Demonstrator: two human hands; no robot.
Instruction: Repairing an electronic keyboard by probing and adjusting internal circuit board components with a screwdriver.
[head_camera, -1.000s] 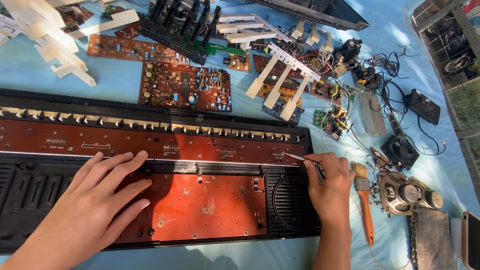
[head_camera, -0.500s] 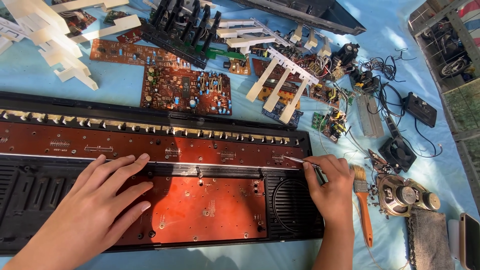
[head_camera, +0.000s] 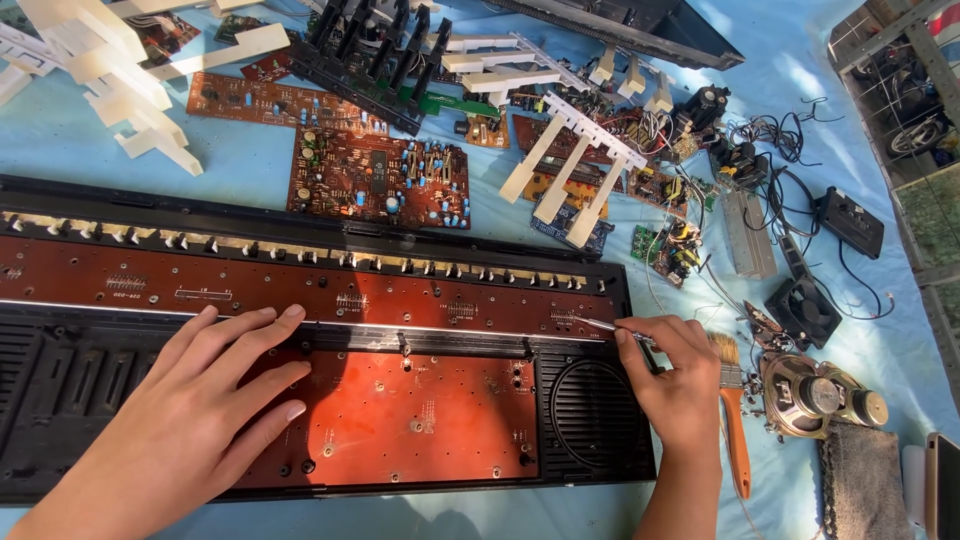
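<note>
**Little has moved: both hands stay on the keyboard chassis**

Since the earlier frames nothing but the camera shifts slightly; the left hand (head_camera: 205, 400) stays flat and the right hand (head_camera: 672, 385) keeps its tool at the same spot.

Across the near edge of the blue sheet (head_camera: 240, 170) lies the chassis (head_camera: 300, 245), a long black frame with red-brown boards inside and a speaker grille (head_camera: 592, 410) at its right end. Beyond it sit a loose circuit board (head_camera: 380, 185), white key strips (head_camera: 570, 170), wires and small parts; a speaker (head_camera: 820, 395) and an orange-handled brush (head_camera: 733, 420) lie by the right edge.

Fingers of the left hand are spread wide, holding nothing, pressing on the lower board (head_camera: 410, 410). Fingers of the right hand are pinched shut around a thin metal tool (head_camera: 600, 325), whose tip touches the long board (head_camera: 300, 290) near its right end.

To work this well, I judge, the left palm should keep the frame from sliding while the tool stays low and steady, with light pressure so the tip does not skid across the traces.
</note>
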